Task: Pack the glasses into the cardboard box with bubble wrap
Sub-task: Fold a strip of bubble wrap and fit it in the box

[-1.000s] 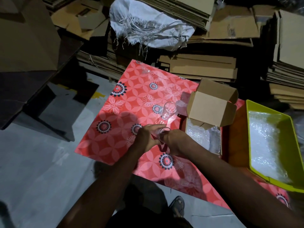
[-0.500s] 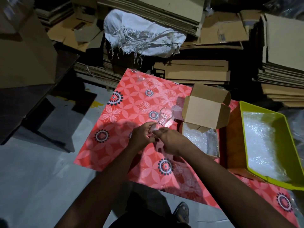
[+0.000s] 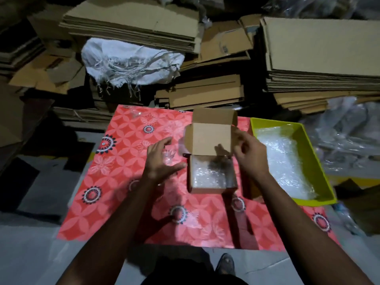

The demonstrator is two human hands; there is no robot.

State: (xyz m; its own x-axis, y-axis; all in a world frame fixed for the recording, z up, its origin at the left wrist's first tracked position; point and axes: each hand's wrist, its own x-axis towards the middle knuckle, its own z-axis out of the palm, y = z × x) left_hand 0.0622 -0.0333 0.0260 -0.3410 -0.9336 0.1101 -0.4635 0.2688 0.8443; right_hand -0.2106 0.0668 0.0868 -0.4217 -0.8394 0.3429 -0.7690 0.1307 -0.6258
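Cupping a clear glass [image 3: 169,156] loosely, the left hand [image 3: 160,161] hovers left of the cardboard box [image 3: 211,161]; the right hand [image 3: 249,155], fingers spread and empty, is at its right edge.

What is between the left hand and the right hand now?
In the head view, the open cardboard box, lined with bubble wrap, stands between left hand and right hand.

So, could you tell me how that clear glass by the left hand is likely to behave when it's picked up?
The glass looks thin and transparent, so probably fragile and light. Its smooth surface may be slippery in the left hand, whose fingers curve around it. It appears to stand upright on the red floral tablecloth, so a sideways nudge could tip it and let it roll.
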